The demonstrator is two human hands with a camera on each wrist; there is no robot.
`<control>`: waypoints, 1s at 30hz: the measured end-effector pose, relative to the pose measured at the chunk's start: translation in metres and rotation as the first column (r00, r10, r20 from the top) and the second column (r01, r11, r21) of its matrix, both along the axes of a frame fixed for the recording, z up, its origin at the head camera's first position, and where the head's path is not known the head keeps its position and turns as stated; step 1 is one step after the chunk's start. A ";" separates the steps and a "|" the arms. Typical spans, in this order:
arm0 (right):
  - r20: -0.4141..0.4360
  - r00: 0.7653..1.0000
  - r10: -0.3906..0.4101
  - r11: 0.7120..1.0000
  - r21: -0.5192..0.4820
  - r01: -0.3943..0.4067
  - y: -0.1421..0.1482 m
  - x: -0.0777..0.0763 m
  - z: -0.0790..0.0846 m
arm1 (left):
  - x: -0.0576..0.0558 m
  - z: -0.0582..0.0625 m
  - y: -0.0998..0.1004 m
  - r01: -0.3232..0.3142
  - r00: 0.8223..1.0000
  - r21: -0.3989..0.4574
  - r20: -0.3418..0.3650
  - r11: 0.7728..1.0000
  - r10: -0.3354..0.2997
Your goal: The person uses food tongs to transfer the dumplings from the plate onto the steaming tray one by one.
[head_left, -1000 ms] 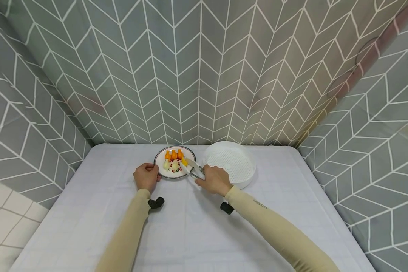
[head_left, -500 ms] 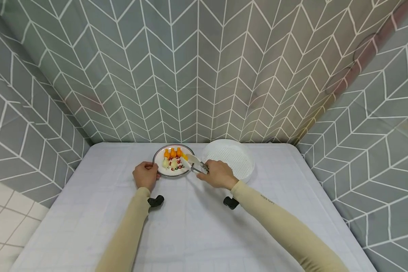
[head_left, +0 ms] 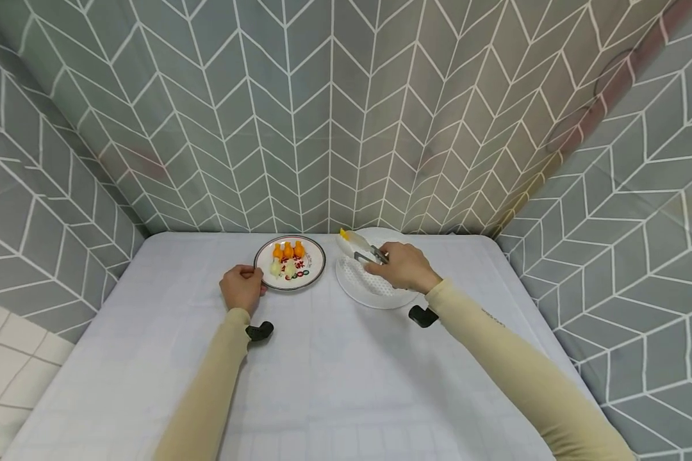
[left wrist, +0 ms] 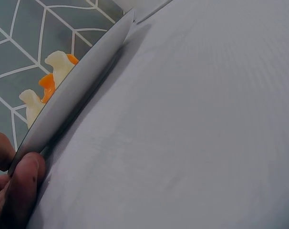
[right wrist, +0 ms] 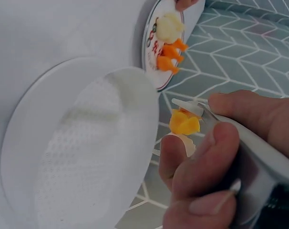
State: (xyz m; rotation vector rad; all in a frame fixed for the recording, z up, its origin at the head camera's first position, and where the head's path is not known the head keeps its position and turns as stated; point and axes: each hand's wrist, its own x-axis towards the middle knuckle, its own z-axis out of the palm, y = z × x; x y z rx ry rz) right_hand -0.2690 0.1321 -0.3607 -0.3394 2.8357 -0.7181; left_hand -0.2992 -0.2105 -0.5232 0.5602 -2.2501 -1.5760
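My left hand [head_left: 242,288] pinches the near-left rim of a white plate [head_left: 315,261] with a dark edge line; in the left wrist view the plate [left wrist: 87,76] lies between thumb and fingers. On it are three orange pieces [head_left: 288,250] with narrow necks and flared ends, and two pale ones [head_left: 275,267]. My right hand [head_left: 405,266] grips metal tongs [head_left: 359,242] with pale tips. A yellow piece [right wrist: 184,122] sits between those tips, over the far-left rim of a round white perforated steamer basket [head_left: 369,282].
The white-covered table [head_left: 323,371] ends at a grey patterned curtain [head_left: 311,128] just behind the plate and basket. Similar patterned sheets rise at left and right. A dark wrist mount [head_left: 259,331] sits on the left sleeve, another [head_left: 423,315] on the right.
My right hand has carried the tongs and yellow piece rightward from the plate to over the basket. My left hand stays at the plate's rim.
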 end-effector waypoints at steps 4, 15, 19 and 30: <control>0.056 0.998 -0.025 1.000 -0.006 0.026 0.011 -0.002 -0.004 | 0.000 0.003 -0.001 -0.008 1.000 -0.010 0.008 1.000 0.008; 0.112 0.992 -0.054 0.998 0.023 0.052 0.024 -0.004 -0.021 | 0.000 0.002 0.002 -0.026 0.999 0.003 0.031 1.000 0.026; 0.117 0.991 -0.059 0.998 0.029 0.056 0.028 -0.007 -0.029 | 0.000 0.002 0.003 -0.021 0.999 0.007 0.027 1.000 0.021; 0.121 0.991 -0.065 0.997 0.055 0.058 0.033 -0.013 -0.043 | -0.001 0.002 0.004 -0.014 0.999 -0.006 0.041 1.000 0.014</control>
